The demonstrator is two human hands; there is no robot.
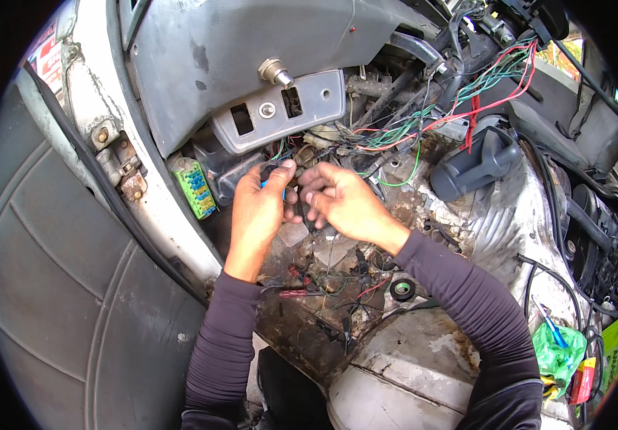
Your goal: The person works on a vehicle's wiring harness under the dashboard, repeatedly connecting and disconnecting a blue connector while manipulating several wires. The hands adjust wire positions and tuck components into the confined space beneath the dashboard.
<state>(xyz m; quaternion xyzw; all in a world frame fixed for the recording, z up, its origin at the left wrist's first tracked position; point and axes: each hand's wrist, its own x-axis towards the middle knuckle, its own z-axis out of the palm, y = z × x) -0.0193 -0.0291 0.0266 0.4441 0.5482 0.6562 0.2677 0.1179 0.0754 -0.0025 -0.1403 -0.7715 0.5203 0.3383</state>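
Note:
My left hand (266,201) is closed on a small blue and black part (282,186) under the dashboard, mostly hidden by my fingers. Close to its right, my right hand (338,204) has curled fingers; whether anything is between them I cannot make out. Thin wires (278,149) show just beyond my fingertips. A metal plate (234,135) with cut-outs is above my hands on the grey dashboard (216,64). A fuse block (193,188) with coloured fuses sits to the left of my left hand. Green and red wire bundles (402,129) run off to the upper right.
Loose wires and a tape roll (402,289) lie on the dirty floor pan (287,330). A dark plastic housing (470,172) is at right. A green plastic bag (560,351) with small items lies lower right. A door panel (51,287) and white door frame (173,236) border the left side.

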